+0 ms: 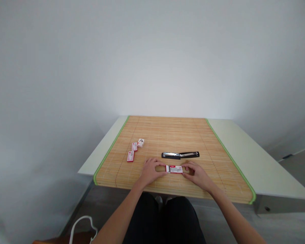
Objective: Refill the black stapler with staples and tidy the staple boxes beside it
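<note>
A small red and white staple box (174,169) lies on the bamboo mat (167,135) near the front edge. My left hand (150,171) pinches its left end, and my right hand (197,172) grips its right end. Both hands rest on the mat with curled fingers. Just behind the box lies a black stapler (180,155), opened out flat.
Three more small red and white boxes (134,149) lie to the left on the mat. The mat has a green border and covers a white table (256,159) set against a white wall. A white cord (83,223) lies on the floor at lower left.
</note>
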Motion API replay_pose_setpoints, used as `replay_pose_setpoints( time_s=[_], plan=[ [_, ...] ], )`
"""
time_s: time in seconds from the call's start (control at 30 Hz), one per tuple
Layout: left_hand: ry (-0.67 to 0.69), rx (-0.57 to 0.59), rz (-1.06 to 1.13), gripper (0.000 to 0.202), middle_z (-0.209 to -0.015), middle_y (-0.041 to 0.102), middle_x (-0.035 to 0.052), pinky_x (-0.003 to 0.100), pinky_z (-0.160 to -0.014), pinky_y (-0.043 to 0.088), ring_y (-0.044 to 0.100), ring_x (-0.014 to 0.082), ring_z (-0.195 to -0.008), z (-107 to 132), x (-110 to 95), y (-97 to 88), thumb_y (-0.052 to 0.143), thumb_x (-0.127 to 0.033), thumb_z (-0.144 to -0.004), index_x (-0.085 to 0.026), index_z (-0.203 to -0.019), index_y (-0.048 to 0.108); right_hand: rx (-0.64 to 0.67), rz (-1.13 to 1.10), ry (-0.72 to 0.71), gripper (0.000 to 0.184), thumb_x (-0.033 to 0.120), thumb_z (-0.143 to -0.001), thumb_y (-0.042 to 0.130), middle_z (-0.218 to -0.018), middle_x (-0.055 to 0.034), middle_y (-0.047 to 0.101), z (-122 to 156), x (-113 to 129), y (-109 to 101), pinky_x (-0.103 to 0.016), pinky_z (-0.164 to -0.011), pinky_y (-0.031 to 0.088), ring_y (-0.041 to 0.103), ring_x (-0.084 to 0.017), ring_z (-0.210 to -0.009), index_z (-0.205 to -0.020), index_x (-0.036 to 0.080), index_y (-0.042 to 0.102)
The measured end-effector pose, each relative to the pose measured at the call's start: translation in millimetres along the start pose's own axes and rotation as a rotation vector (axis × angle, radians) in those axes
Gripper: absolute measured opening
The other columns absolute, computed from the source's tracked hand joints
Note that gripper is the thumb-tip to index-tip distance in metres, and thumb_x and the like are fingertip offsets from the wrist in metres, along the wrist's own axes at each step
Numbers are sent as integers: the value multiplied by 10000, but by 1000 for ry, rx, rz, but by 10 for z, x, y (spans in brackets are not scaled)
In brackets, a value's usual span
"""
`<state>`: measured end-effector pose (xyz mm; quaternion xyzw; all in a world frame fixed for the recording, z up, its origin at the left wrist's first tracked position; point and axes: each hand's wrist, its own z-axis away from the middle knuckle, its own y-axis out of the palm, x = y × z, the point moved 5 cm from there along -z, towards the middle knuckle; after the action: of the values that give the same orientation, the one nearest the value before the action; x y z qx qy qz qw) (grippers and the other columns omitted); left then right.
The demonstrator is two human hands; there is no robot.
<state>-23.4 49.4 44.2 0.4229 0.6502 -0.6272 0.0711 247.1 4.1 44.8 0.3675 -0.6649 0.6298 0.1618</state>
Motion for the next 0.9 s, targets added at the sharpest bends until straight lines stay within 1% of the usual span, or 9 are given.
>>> replay_pose_setpoints(
  time_s=[0.2,0.5,0.57,0.7,0.77,0.83,0.9],
  plan=[
    [0,5,-9,404,-1074,683,8,430,-1020,370,565,260,-1068,-38,-7,11,811,-620,-749,-378,-1070,778,-59,39,-22,286,356,-861,685,-921,-45,656,-14,36,77,-374,-832,477,614,-240,-886,-1131,271,731],
    [27,-4,-30,372,-1087,679,11,432,-1036,342,553,263,-1102,-31,-71,-12,797,-587,-777,-357,-1067,761,-109,63,-32,262,344,-856,674,-921,-41,644,10,47,82,-369,-808,474,607,-233,-863,-1101,258,708],
    [29,-8,-34,390,-1087,677,11,431,-1037,342,553,263,-1099,-24,-87,-20,799,-596,-770,-359,-1078,757,-112,69,-38,290,347,-845,688,-929,-41,645,11,57,82,-370,-813,476,606,-235,-870,-1120,257,698],
    [23,0,-29,462,-1094,676,17,432,-1039,349,556,264,-1093,-24,-98,-24,791,-625,-765,-374,-1149,742,-112,91,-42,430,367,-835,713,-967,-42,650,13,80,77,-389,-857,478,609,-247,-910,-1252,281,658],
    [30,13,-19,453,-1099,675,15,431,-1042,352,555,263,-1105,-26,-102,-22,785,-608,-781,-389,-1174,735,-94,100,-47,406,377,-847,711,-971,-40,651,12,89,82,-389,-864,477,611,-249,-921,-1244,299,672],
    [36,24,-10,402,-1107,675,13,430,-1041,356,554,262,-1115,-25,-107,-20,775,-584,-802,-396,-1155,744,-78,104,-48,343,388,-857,711,-959,-41,652,10,91,85,-387,-862,476,613,-250,-921,-1189,303,701],
    [38,28,-7,360,-1107,676,15,429,-1035,360,555,263,-1111,-24,-108,-19,767,-572,-814,-391,-1125,757,-73,104,-46,318,402,-863,712,-952,-43,651,8,88,83,-387,-863,478,614,-252,-921,-1164,299,714]
  ],
)
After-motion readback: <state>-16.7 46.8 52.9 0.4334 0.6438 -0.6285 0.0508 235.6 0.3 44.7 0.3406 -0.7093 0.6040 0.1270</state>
